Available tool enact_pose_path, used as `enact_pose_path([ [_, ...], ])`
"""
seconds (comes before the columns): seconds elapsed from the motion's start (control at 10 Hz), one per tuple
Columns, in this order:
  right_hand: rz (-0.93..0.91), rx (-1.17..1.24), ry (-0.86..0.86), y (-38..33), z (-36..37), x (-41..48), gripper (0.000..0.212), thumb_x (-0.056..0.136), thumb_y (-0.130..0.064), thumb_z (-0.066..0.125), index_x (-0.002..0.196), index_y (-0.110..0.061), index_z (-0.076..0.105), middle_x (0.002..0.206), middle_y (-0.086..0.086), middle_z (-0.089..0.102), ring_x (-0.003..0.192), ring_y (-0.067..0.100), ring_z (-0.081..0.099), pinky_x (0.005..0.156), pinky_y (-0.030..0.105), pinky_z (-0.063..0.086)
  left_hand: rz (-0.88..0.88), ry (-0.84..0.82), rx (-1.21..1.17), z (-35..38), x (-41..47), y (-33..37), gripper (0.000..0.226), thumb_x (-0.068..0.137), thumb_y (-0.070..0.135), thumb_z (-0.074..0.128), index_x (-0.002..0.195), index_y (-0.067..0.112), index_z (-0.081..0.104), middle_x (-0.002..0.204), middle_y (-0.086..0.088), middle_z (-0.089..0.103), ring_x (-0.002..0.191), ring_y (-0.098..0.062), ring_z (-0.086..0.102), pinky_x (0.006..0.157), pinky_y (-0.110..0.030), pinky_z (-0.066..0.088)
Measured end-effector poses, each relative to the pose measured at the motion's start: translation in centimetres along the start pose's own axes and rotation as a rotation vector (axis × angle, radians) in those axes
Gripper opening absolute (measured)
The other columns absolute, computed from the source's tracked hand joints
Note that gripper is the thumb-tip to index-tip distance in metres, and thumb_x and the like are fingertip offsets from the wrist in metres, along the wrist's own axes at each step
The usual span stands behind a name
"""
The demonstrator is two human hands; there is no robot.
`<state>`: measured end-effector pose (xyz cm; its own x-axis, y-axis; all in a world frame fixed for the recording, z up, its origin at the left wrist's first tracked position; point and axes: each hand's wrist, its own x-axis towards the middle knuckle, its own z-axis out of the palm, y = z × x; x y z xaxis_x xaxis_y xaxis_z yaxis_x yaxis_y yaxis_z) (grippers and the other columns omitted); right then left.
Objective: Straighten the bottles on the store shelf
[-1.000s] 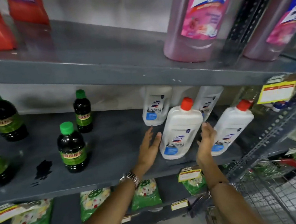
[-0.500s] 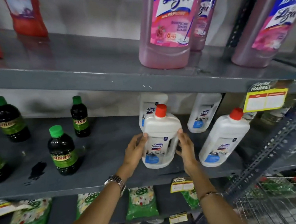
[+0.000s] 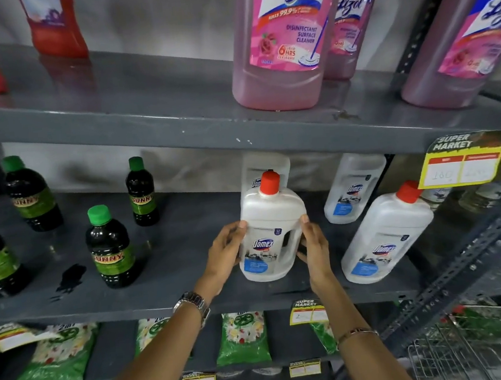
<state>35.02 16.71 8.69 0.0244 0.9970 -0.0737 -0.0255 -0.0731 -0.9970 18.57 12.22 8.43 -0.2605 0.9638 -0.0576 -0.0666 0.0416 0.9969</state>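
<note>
From the head camera, I am watching both hands clasping a white plastic Domex bottle with a red cap [image 3: 270,234], which is standing upright near the front of the grey metal middle shelf [image 3: 180,300]. My left hand [image 3: 223,255] is pressing its fingers [image 3: 237,230] against the bottle's left side; my right hand [image 3: 316,251] is gripping the right side by the handle. A second white Domex bottle [image 3: 385,235] is leaning just to the right, apart from it. Dark green-capped Sunny bottles [image 3: 111,249] are standing well to the left.
</note>
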Motion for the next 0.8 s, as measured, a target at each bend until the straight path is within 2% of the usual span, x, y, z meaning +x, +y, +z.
enact_pose_path([
  [0.1, 0.001, -0.003, 0.014, 0.0, 0.1, 0.0, 0.018, 0.090, -0.048, 0.049, 0.096, -0.034, 0.058, 0.114, 0.002, 0.063, 0.110, 0.022, 0.058, 0.103, 0.050, 0.044, -0.004, 0.002, 0.009, 0.0, 0.0, 0.1, 0.031, 0.090, 0.043, 0.046, 0.112, 0.022, 0.056, 0.099, 0.005, 0.065, 0.091, -0.006, 0.062, 0.078, -0.033, 0.056],
  [0.2, -0.007, 0.003, 0.026, -0.2, 0.3, -0.1, 0.018, 0.091, -0.046, 0.049, 0.098, -0.032, 0.058, 0.107, -0.002, 0.064, 0.106, 0.021, 0.058, 0.102, 0.050, 0.045, -0.012, -0.008, 0.031, 0.0, -0.1, 0.2, 0.033, 0.090, 0.044, 0.045, 0.113, 0.022, 0.055, 0.103, 0.003, 0.064, 0.093, -0.007, 0.062, 0.085, -0.040, 0.055],
  [0.3, 0.010, 0.008, 0.020, -0.4, 0.3, -0.4, 0.028, 0.091, -0.047, 0.048, 0.110, -0.028, 0.056, 0.125, 0.007, 0.060, 0.116, 0.026, 0.055, 0.103, 0.050, 0.045, -0.024, -0.008, 0.035, -0.1, -0.1, 0.3, 0.032, 0.089, 0.046, 0.046, 0.110, 0.024, 0.056, 0.104, 0.002, 0.066, 0.098, -0.015, 0.063, 0.089, -0.045, 0.055],
  [0.5, 0.032, 0.055, 0.025, -1.2, 0.6, -0.9, 0.010, 0.093, -0.040, 0.047, 0.092, -0.035, 0.055, 0.117, 0.005, 0.059, 0.112, 0.023, 0.054, 0.097, 0.044, 0.045, -0.041, -0.005, 0.024, -0.1, -0.3, 0.4, 0.036, 0.086, 0.049, 0.049, 0.111, 0.024, 0.056, 0.110, -0.011, 0.066, 0.105, -0.033, 0.062, 0.090, -0.055, 0.052],
  [0.6, 0.050, 0.079, 0.010, -1.5, 0.5, -1.1, 0.013, 0.093, -0.040, 0.047, 0.089, -0.032, 0.056, 0.114, 0.006, 0.060, 0.111, 0.024, 0.055, 0.092, 0.039, 0.044, -0.032, 0.006, -0.008, 0.3, -0.5, 0.2, 0.035, 0.087, 0.047, 0.049, 0.113, 0.025, 0.056, 0.113, -0.005, 0.066, 0.106, -0.024, 0.063, 0.092, -0.050, 0.053],
  [0.7, 0.050, 0.076, 0.046, -1.8, 0.7, -1.3, 0.010, 0.091, -0.040, 0.052, 0.089, -0.031, 0.057, 0.113, 0.004, 0.061, 0.114, 0.024, 0.055, 0.100, 0.042, 0.043, 0.054, 0.034, 0.018, 0.5, -1.8, 0.5, 0.032, 0.095, 0.034, 0.041, 0.122, 0.021, 0.052, 0.117, 0.001, 0.062, 0.104, -0.010, 0.060, 0.085, -0.019, 0.053],
  [0.8, -0.136, 0.051, 0.254, -1.2, 0.9, -1.6, 0.018, 0.087, -0.025, 0.062, 0.103, -0.017, 0.059, 0.105, 0.000, 0.062, 0.102, 0.014, 0.059, 0.106, 0.046, 0.042, 0.184, 0.125, 0.076, 0.0, -3.4, 1.1, 0.033, 0.097, 0.025, 0.037, 0.127, 0.016, 0.049, 0.115, 0.010, 0.056, 0.095, 0.011, 0.053, 0.071, 0.005, 0.040],
])
